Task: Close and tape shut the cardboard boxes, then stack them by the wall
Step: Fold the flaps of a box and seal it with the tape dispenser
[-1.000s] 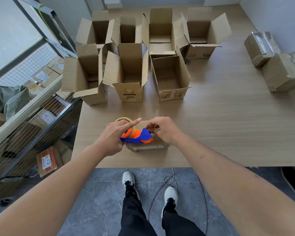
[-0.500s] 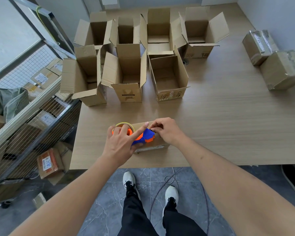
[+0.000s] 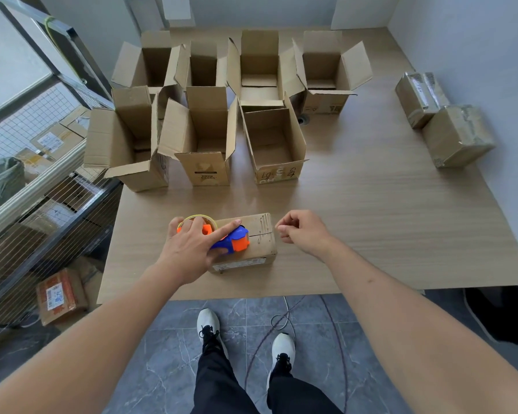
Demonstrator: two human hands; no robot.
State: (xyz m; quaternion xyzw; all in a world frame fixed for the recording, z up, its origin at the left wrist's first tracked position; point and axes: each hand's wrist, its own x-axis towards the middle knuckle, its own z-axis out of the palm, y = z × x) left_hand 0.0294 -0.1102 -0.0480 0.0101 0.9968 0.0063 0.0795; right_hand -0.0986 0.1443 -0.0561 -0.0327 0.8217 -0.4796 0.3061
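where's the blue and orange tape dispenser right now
In the head view, the blue and orange tape dispenser sits on the closed small cardboard box at the wooden table's near edge, gripped by the left hand.

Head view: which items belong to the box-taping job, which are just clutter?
Job: tape dispenser under left hand; closed box beneath it; open boxes; taped boxes by wall.
Clutter: parcels on wire shelving; floor parcel; floor cable.

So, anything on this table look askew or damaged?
The two taped boxes by the right wall lie tilted and crumpled, touching, not stacked. The small box under the tape dispenser has a scuffed top.
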